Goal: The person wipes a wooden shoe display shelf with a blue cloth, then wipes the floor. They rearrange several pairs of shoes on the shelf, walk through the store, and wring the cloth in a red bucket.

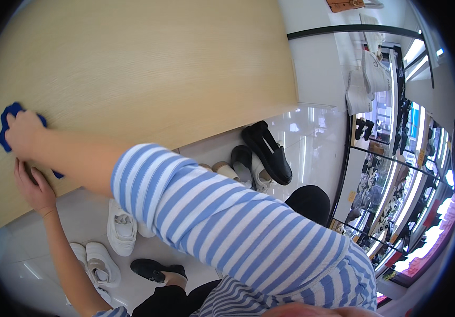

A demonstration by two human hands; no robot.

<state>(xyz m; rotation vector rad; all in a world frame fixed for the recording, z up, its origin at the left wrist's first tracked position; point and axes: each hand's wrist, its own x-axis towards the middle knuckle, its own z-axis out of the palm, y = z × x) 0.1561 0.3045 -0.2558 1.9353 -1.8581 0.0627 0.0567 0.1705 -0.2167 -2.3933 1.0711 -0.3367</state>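
Note:
A blue cloth [4,128] lies bunched on a large pale wood-grain tabletop [172,75], near its left end. My right hand [25,132] presses down on the cloth with curled fingers, its arm reaching across the view in a rolled-up striped sleeve. Another bit of blue shows below the right wrist, beside my left hand. My left hand [37,190] rests at the tabletop's near edge, thumb apart from the fingers, with nothing seen in it.
Below the tabletop, white shoes [122,233] and a black loafer [269,152] sit on the glossy tiled floor [306,138]. More white sneakers [376,73] stand at the upper right, by a black-framed shelf edge. Lit shelves of shoes line the right side.

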